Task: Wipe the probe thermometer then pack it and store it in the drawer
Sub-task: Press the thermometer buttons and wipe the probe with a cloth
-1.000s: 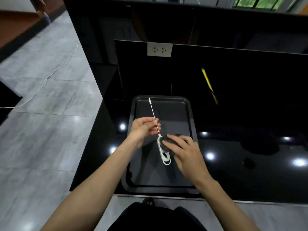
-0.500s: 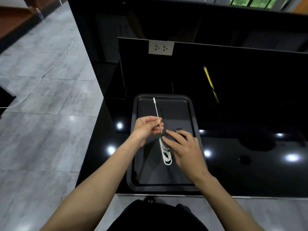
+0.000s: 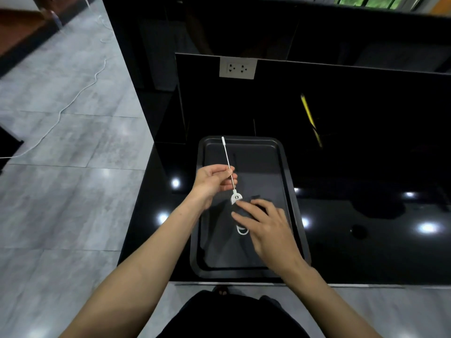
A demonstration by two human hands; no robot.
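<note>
Probe thermometer over dark tray: left hand grip pinches stem; right hand presses dark cloth on body.

We can't see most of the thermometer body: right hand and what's probably a dark cloth cover it.

A dark baking tray lay on a glossy black counter. Beyond the tray, a white double socket was set in the black upstand. A yellow streak showed to the tray's far right. Left of the tray, a white cable trailed over grey floor tiles.
</note>
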